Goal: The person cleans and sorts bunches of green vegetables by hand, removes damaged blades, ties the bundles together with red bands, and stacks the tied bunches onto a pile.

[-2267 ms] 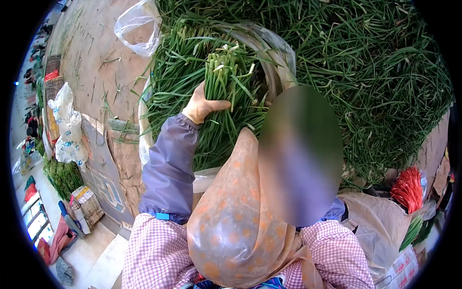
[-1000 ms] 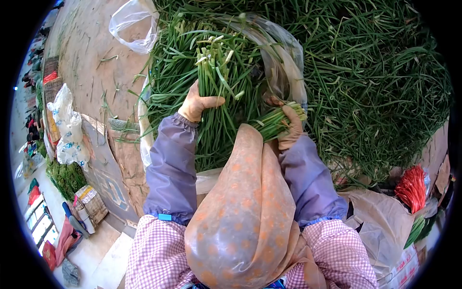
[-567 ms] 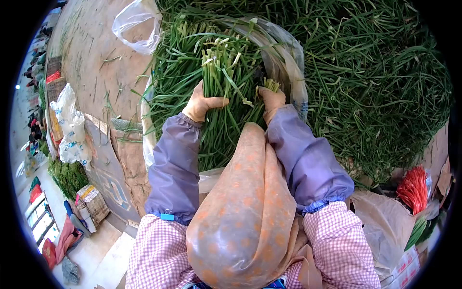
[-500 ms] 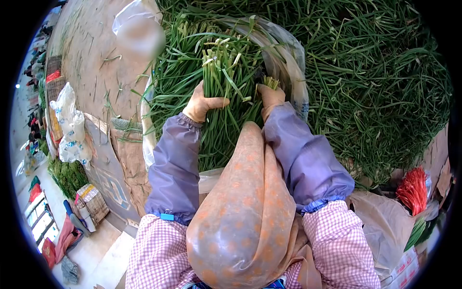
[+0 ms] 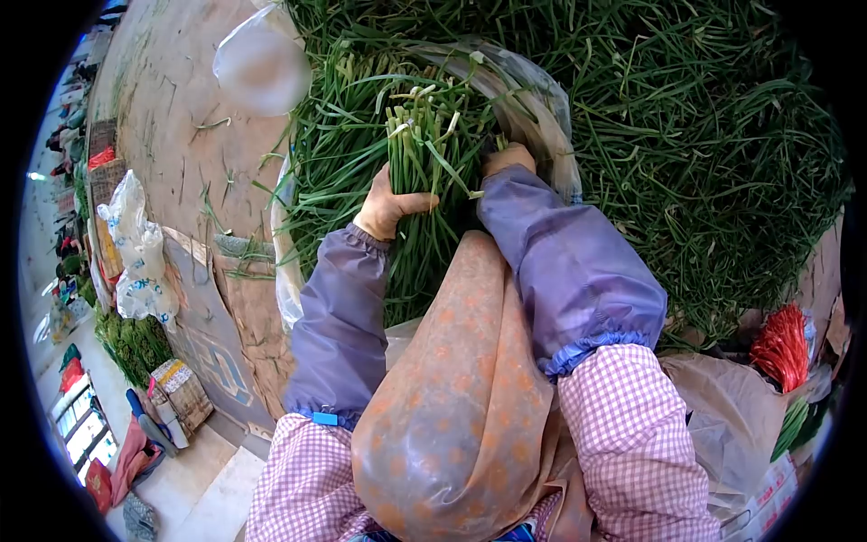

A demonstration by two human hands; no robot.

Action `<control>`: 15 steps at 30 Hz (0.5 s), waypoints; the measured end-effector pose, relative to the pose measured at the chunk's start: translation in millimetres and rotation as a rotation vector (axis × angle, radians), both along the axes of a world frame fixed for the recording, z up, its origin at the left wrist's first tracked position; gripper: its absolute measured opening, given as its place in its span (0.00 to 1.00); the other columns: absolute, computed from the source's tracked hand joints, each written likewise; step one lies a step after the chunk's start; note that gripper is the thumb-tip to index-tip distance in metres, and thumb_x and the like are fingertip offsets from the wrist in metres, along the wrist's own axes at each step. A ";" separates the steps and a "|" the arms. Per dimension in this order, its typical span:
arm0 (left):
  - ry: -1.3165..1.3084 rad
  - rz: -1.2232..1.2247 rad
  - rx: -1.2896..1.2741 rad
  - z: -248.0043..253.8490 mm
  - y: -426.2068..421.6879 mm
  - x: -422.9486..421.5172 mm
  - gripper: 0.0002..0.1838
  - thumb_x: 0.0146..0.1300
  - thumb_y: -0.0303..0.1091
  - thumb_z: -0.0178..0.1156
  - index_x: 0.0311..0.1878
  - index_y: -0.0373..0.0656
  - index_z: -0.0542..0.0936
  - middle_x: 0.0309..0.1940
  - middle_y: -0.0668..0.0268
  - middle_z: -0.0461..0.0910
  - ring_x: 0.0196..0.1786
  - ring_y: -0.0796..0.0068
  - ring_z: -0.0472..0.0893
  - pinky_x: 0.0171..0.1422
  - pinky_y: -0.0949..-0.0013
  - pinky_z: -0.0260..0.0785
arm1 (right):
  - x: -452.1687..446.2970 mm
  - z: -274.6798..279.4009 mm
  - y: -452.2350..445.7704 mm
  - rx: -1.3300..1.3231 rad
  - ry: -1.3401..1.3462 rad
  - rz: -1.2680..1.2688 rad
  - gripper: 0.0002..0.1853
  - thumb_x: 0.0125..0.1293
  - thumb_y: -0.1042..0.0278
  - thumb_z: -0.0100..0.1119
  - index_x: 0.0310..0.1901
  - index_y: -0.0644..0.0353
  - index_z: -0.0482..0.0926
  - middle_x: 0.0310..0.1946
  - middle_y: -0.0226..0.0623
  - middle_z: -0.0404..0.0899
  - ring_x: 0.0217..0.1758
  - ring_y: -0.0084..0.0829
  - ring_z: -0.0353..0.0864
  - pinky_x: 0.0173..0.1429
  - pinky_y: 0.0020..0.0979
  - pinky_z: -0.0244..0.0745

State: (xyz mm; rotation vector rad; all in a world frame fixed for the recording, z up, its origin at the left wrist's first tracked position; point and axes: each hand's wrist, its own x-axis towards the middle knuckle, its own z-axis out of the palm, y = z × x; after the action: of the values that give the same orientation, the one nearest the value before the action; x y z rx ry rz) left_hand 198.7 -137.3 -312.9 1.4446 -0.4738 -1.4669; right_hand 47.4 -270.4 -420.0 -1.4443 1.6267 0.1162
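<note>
My left hand (image 5: 390, 206) is wrapped around an upright bunch of chive-like green stalks (image 5: 417, 149), the thumb lying across its front and the pale cut ends on top. To the right, my right hand (image 5: 510, 160) is down beside the inner wall of a clear plastic bag (image 5: 553, 117). A few stalk ends (image 5: 502, 142) poke out at its fingers, which are mostly hidden. Loose long green leaves (image 5: 339, 149) fill the bag around both hands. Purple sleeve covers reach to both wrists.
A large heap of green stalks (image 5: 695, 163) spreads to the right. Red plastic strips (image 5: 782, 348) lie at the lower right. Brown cardboard (image 5: 172, 117) and a crumpled clear bag (image 5: 140, 244) are on the left. A translucent, orange-spotted apron (image 5: 452, 397) covers my lap.
My right hand has shifted slightly up, its stalk ends now showing less. My left hand still grips the bunch, slightly lower and to the right in view.
</note>
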 end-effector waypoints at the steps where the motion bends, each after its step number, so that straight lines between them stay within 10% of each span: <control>1: -0.022 0.000 0.011 3.8 -0.3 -0.4 0.30 0.42 0.19 0.71 0.53 0.37 0.74 0.39 0.67 0.79 0.39 0.72 0.79 0.48 0.68 0.73 | -0.6 4.9 2.8 -0.036 0.005 -0.049 0.16 0.53 0.60 0.67 0.38 0.64 0.83 0.41 0.47 0.84 0.45 0.43 0.83 0.48 0.37 0.77; 7: -0.005 -0.049 0.035 -2.8 0.2 3.7 0.30 0.42 0.20 0.71 0.52 0.38 0.74 0.40 0.67 0.79 0.40 0.72 0.79 0.49 0.68 0.73 | -74.8 25.0 38.0 0.174 -0.814 -0.750 0.10 0.57 0.74 0.62 0.42 0.60 0.79 0.46 0.40 0.81 0.36 0.28 0.80 0.38 0.29 0.76; 11: -0.166 -0.045 -0.049 -5.9 -2.4 -16.3 0.42 0.41 0.23 0.73 0.65 0.37 0.69 0.49 0.66 0.78 0.50 0.74 0.76 0.58 0.70 0.68 | -104.3 66.5 58.4 0.195 -1.262 -0.750 0.08 0.58 0.78 0.62 0.40 0.59 0.79 0.47 0.38 0.80 0.39 0.28 0.81 0.42 0.28 0.78; 15: -0.222 0.009 -0.090 9.2 -7.7 -58.3 0.41 0.45 0.18 0.71 0.65 0.38 0.66 0.56 0.64 0.77 0.57 0.73 0.76 0.64 0.69 0.67 | -88.4 87.5 60.3 0.118 -1.175 -0.803 0.04 0.62 0.78 0.60 0.39 0.61 0.80 0.42 0.36 0.83 0.36 0.22 0.82 0.37 0.24 0.78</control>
State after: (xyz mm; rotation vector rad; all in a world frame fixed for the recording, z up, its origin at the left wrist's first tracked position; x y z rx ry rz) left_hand 140.3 -145.0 -303.6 1.5421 -0.6605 -1.2679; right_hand -41.0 -210.1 -332.5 -0.4382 1.0121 -0.9065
